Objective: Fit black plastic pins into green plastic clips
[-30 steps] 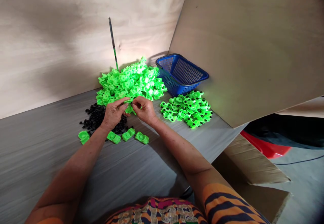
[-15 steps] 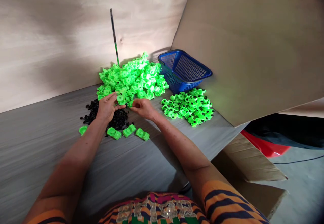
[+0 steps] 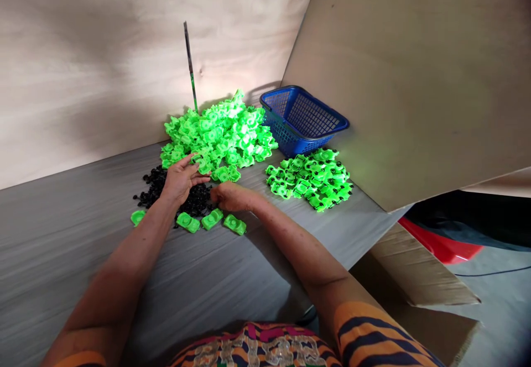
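The left hand (image 3: 179, 181) lies over the black pile (image 3: 174, 194), palm down, fingers spread and loosely curled toward the near edge of the big green pile (image 3: 218, 137); its fingertips touch a green part (image 3: 198, 162) there, but whether they grip it cannot be told. The right hand (image 3: 229, 195) rests low on the worktop (image 3: 62, 245), curled shut with knuckles up, at the right fringe of the black pile; what it encloses, if anything, is hidden. Just in front of that hand, toward the person, three green pieces (image 3: 211, 220) lie in a row, with a fourth piece (image 3: 138, 216) apart to the left.

The big green pile is heaped against the back wall, where a thin rod (image 3: 191, 66) stands upright. A blue basket (image 3: 302, 118) sits at the back right corner, tilted against a leaning board (image 3: 415, 79). Just in front of the basket lies a smaller pile (image 3: 310, 178) of green parts with black bits in them, well apart from the right hand.
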The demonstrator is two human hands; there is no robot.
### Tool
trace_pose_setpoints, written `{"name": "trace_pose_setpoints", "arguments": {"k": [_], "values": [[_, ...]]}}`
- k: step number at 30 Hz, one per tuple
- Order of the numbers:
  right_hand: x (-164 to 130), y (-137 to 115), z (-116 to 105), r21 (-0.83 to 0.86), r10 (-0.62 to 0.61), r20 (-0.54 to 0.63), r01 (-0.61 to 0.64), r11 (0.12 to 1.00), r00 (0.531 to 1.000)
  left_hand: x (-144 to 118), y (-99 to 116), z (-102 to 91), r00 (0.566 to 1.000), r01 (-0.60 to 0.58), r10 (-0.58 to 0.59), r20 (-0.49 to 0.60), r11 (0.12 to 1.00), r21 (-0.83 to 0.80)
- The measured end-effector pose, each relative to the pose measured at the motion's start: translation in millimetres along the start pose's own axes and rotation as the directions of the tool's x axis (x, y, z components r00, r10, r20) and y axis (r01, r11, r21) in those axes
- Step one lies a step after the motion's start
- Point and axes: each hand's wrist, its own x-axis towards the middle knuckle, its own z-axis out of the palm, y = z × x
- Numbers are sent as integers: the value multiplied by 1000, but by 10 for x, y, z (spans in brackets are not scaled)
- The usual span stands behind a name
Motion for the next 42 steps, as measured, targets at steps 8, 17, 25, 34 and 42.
{"name": "trace_pose_setpoints", "arguments": {"k": [8, 17, 25, 34, 42], "values": [[67, -34, 93, 72, 31, -86, -24, 997, 996, -33, 10, 42, 1000, -3, 3, 14, 1000, 9], [-40, 99, -130, 596, 96, -316, 118, 795, 944, -71, -21, 43, 992, -71, 67, 107, 997, 31], [-20, 105, -166, 621, 204, -506, 190, 760, 838, -140, -2, 92, 988, -76, 63, 139, 993, 92], [-31, 29, -146, 462, 216, -572, 92, 882, 791, -147, -33, 100, 981, -99, 77, 176, 988, 115], [-40, 19, -146, 447, 227, -573, 68, 892, 788, -160, -30, 105, 976, -114, 83, 199, 982, 148]]}}
